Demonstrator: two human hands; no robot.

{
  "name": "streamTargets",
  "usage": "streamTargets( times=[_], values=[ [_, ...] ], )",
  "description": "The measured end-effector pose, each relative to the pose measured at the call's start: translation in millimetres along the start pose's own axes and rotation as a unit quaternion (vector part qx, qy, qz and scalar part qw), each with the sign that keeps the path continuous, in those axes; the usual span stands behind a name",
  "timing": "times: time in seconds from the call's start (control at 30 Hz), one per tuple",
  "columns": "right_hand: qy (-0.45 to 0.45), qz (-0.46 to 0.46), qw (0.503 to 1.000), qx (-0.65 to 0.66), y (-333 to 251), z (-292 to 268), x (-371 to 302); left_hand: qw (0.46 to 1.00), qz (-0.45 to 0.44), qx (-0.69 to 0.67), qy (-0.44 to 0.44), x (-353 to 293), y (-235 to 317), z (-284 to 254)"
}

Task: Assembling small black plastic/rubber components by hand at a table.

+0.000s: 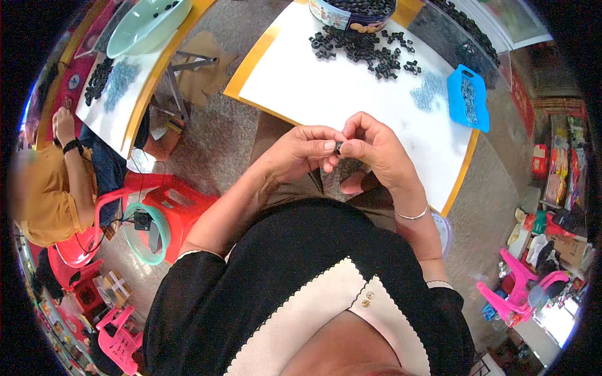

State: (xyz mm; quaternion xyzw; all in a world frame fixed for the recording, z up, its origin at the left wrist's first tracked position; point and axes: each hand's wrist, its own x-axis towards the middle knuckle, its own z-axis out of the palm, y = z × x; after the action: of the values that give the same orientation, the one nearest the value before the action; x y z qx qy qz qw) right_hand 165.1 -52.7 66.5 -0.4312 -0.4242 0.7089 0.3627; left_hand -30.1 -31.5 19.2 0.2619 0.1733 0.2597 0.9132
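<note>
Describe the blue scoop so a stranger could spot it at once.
Find the white-topped table with the yellow rim ahead of the person. Near its right edge, past the pile of black parts, lies the blue scoop: flat, bright plastic, the only blue thing there.

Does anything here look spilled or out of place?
Nothing looks damaged. The black parts lie in a loose heap on the white table beside the round tin, more like a working pile than a spill. Both hands, left hand and right hand, pinch one small black piece.
</note>
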Motion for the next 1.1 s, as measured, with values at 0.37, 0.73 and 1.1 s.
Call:
streamTargets(
  times=[0.37,0.73,1.1],
  values=[
    [0.251,-0.340,0.680,-0.599,10.4,-52.2,148.7,0.985,0.081,-0.149,0.020,6.3,-5.5,-24.4],
    [0.233,-0.188,0.879,-0.370,-4.0,-23.9,114.2,0.980,0.120,-0.141,0.074,-4.2,5.3,-31.2],
    [0.179,-0.209,0.921,-0.276,5.5,26.6,32.4,0.974,0.142,-0.046,0.170,4.5,6.7,-15.7]
  ],
)
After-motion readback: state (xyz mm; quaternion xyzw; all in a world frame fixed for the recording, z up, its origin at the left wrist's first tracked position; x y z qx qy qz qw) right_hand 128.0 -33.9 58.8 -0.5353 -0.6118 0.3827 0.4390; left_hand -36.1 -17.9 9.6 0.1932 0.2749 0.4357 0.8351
